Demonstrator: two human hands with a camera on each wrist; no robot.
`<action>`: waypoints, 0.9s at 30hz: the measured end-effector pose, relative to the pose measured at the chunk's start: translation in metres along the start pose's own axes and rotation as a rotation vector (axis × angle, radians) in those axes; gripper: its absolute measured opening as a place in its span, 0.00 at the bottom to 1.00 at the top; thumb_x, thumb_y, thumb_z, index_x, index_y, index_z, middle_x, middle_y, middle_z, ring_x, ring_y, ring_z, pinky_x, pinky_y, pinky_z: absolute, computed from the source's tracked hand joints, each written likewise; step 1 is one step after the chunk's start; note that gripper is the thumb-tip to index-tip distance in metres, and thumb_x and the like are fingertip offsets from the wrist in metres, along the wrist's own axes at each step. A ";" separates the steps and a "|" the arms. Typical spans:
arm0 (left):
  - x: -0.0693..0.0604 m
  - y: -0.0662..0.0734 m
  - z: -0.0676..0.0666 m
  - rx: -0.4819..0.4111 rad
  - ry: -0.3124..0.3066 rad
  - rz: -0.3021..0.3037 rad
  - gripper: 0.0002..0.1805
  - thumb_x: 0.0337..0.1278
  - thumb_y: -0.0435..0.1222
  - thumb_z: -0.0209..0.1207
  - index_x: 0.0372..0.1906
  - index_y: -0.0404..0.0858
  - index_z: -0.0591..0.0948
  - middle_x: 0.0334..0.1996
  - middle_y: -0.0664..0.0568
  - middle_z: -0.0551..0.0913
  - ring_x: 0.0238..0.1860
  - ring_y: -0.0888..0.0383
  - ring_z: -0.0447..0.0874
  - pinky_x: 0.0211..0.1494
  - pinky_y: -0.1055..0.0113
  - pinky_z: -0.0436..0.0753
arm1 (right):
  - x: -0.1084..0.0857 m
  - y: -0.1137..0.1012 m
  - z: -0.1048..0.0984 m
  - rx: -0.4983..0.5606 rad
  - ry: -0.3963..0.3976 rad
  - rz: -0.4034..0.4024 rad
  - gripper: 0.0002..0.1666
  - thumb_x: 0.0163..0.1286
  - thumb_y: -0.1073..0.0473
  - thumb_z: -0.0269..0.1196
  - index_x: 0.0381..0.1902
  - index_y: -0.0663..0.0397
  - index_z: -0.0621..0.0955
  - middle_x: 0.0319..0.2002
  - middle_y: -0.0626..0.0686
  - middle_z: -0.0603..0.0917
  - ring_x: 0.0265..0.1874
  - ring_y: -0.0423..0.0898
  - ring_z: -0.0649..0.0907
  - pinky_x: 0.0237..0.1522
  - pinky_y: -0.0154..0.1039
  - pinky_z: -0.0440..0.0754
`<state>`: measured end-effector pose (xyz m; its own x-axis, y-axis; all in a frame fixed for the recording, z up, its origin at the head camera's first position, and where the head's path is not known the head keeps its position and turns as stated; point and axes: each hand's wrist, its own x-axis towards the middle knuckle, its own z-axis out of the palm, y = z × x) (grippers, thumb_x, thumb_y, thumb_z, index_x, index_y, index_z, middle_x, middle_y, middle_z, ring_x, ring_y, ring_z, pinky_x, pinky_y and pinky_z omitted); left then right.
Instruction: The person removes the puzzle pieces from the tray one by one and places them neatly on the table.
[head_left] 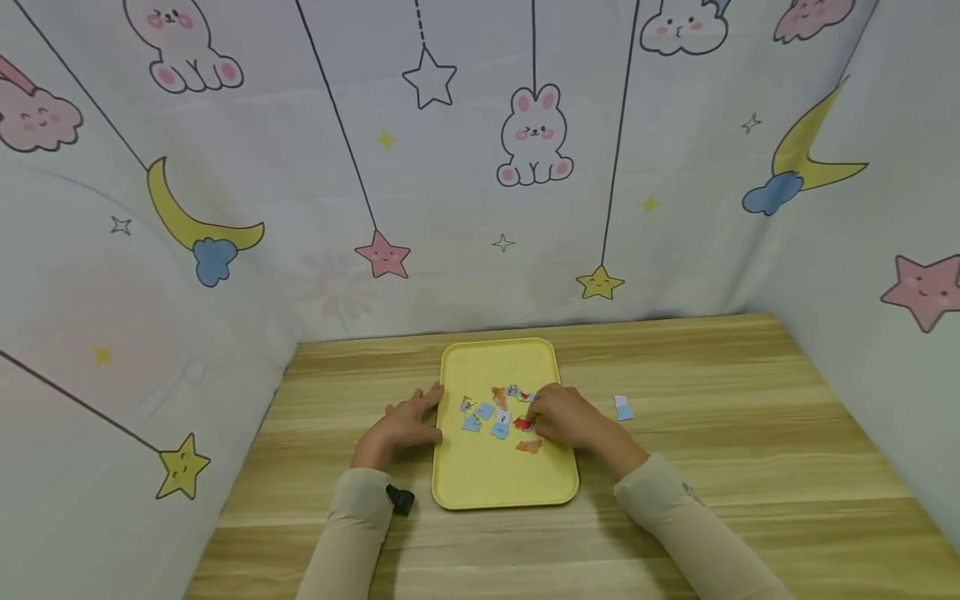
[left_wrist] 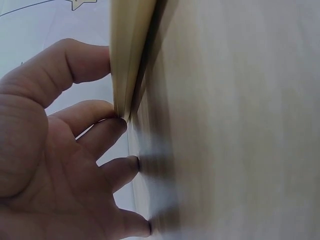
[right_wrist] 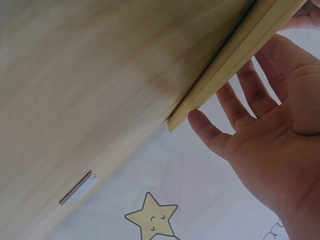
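Note:
Several small printed cardboard puzzle pieces (head_left: 500, 430) lie in the middle of a yellow tray (head_left: 480, 487) on the table. My right hand (head_left: 570, 419) reaches over the tray's right rim, fingers bent down at a red puzzle piece (head_left: 522, 424). Whether they pinch it is hidden, since the tray's side covers the fingertips in the right wrist view. An orange piece (head_left: 528, 447) lies just below that hand. My left hand (head_left: 405, 423) rests at the tray's left rim, fingers spread. In the left wrist view its thumb (left_wrist: 90, 63) touches the tray's side.
A loose blue and white piece (head_left: 623, 407) lies on the wooden table (head_left: 720, 417), right of the tray. A cloth printed with stars, moons and rabbits (head_left: 465, 192) encloses the table's back and sides. Something black (head_left: 401, 500) hangs at my left cuff.

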<state>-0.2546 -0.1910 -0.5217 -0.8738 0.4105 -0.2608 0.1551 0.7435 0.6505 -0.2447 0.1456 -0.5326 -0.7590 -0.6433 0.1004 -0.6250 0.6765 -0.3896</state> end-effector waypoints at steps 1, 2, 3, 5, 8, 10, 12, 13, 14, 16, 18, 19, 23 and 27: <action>0.000 0.000 0.000 0.002 0.001 0.003 0.54 0.49 0.35 0.67 0.83 0.34 0.58 0.83 0.42 0.56 0.83 0.33 0.43 0.73 0.20 0.32 | 0.000 0.000 0.000 -0.004 0.001 0.000 0.08 0.64 0.64 0.70 0.39 0.50 0.92 0.44 0.49 0.89 0.53 0.56 0.83 0.53 0.59 0.80; 0.000 0.000 0.000 0.005 0.002 0.004 0.54 0.49 0.35 0.67 0.83 0.34 0.58 0.83 0.42 0.56 0.83 0.33 0.44 0.73 0.20 0.33 | 0.000 0.000 0.001 -0.007 0.002 0.001 0.07 0.64 0.64 0.71 0.39 0.50 0.92 0.43 0.49 0.89 0.53 0.55 0.83 0.52 0.58 0.79; 0.001 -0.001 0.000 0.007 0.003 0.005 0.54 0.49 0.35 0.67 0.83 0.33 0.58 0.83 0.41 0.56 0.83 0.32 0.44 0.73 0.20 0.33 | 0.001 0.000 0.001 -0.010 0.001 0.003 0.06 0.64 0.62 0.71 0.38 0.49 0.92 0.43 0.48 0.88 0.52 0.55 0.83 0.51 0.58 0.79; 0.001 -0.001 0.000 0.011 0.003 0.005 0.54 0.49 0.35 0.68 0.83 0.34 0.58 0.83 0.42 0.56 0.83 0.33 0.44 0.73 0.20 0.33 | 0.002 0.000 0.003 -0.013 -0.002 0.008 0.04 0.65 0.60 0.72 0.38 0.48 0.91 0.42 0.47 0.88 0.51 0.54 0.83 0.50 0.57 0.79; 0.001 -0.001 0.001 0.011 0.006 -0.003 0.54 0.48 0.35 0.69 0.84 0.35 0.58 0.83 0.43 0.56 0.84 0.35 0.44 0.73 0.20 0.33 | 0.003 -0.001 0.005 -0.020 -0.004 0.016 0.03 0.65 0.58 0.73 0.37 0.46 0.91 0.42 0.45 0.88 0.50 0.52 0.83 0.50 0.57 0.78; 0.000 -0.001 0.001 0.015 0.009 -0.007 0.55 0.48 0.35 0.69 0.84 0.35 0.58 0.83 0.43 0.57 0.84 0.35 0.45 0.74 0.20 0.34 | 0.004 -0.002 0.006 -0.026 0.002 0.014 0.02 0.66 0.58 0.74 0.36 0.46 0.90 0.42 0.45 0.88 0.50 0.52 0.84 0.51 0.58 0.78; 0.000 -0.001 0.001 0.020 0.009 -0.012 0.55 0.48 0.35 0.69 0.84 0.36 0.58 0.83 0.44 0.57 0.84 0.36 0.45 0.74 0.20 0.34 | 0.004 -0.003 0.006 -0.037 0.010 0.011 0.02 0.66 0.58 0.74 0.35 0.46 0.90 0.42 0.45 0.89 0.50 0.53 0.84 0.51 0.59 0.78; 0.001 -0.001 0.001 0.021 0.008 -0.014 0.54 0.49 0.35 0.69 0.84 0.36 0.58 0.83 0.44 0.57 0.84 0.36 0.45 0.74 0.21 0.34 | 0.004 -0.004 0.005 -0.042 0.015 0.010 0.02 0.66 0.59 0.75 0.35 0.46 0.90 0.41 0.45 0.89 0.50 0.53 0.84 0.52 0.60 0.78; 0.001 -0.001 0.000 0.023 0.006 -0.017 0.54 0.49 0.36 0.69 0.84 0.37 0.58 0.83 0.45 0.57 0.84 0.37 0.45 0.75 0.21 0.34 | 0.004 -0.005 0.005 -0.048 0.019 0.007 0.02 0.66 0.59 0.75 0.34 0.46 0.90 0.41 0.45 0.89 0.50 0.53 0.84 0.52 0.60 0.78; 0.001 0.000 0.000 0.027 0.006 -0.017 0.54 0.49 0.36 0.69 0.84 0.37 0.59 0.83 0.45 0.57 0.84 0.37 0.45 0.75 0.21 0.35 | 0.004 -0.006 0.005 -0.059 0.026 0.000 0.02 0.66 0.59 0.75 0.34 0.46 0.90 0.41 0.45 0.89 0.49 0.52 0.83 0.53 0.61 0.78; 0.001 0.000 0.000 0.024 0.004 -0.021 0.54 0.50 0.36 0.69 0.84 0.37 0.59 0.83 0.46 0.57 0.84 0.38 0.45 0.75 0.22 0.35 | 0.005 -0.006 0.006 -0.072 0.033 -0.012 0.02 0.67 0.60 0.74 0.34 0.46 0.90 0.41 0.45 0.89 0.48 0.51 0.84 0.53 0.61 0.78; 0.001 0.000 0.000 0.023 0.004 -0.021 0.54 0.50 0.36 0.69 0.84 0.37 0.59 0.83 0.46 0.57 0.84 0.38 0.45 0.75 0.22 0.35 | 0.006 -0.006 0.006 -0.077 0.037 -0.020 0.02 0.67 0.60 0.74 0.34 0.46 0.90 0.40 0.44 0.89 0.48 0.51 0.84 0.53 0.61 0.78; 0.001 0.000 -0.001 0.021 0.006 -0.021 0.54 0.50 0.36 0.69 0.84 0.37 0.58 0.83 0.46 0.57 0.84 0.38 0.45 0.75 0.22 0.34 | 0.007 -0.006 0.008 -0.078 0.040 -0.021 0.06 0.72 0.62 0.70 0.36 0.43 0.89 0.40 0.43 0.89 0.48 0.50 0.84 0.54 0.60 0.78; 0.001 -0.002 0.000 0.021 0.009 -0.015 0.54 0.49 0.36 0.69 0.84 0.37 0.58 0.83 0.45 0.57 0.84 0.37 0.45 0.74 0.21 0.34 | 0.006 -0.007 0.009 -0.074 0.047 -0.025 0.09 0.74 0.64 0.66 0.37 0.44 0.89 0.39 0.43 0.89 0.47 0.49 0.85 0.51 0.54 0.79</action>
<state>-0.2558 -0.1916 -0.5235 -0.8803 0.3946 -0.2635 0.1518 0.7603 0.6316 -0.2433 0.1343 -0.5377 -0.7497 -0.6438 0.1532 -0.6543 0.6862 -0.3180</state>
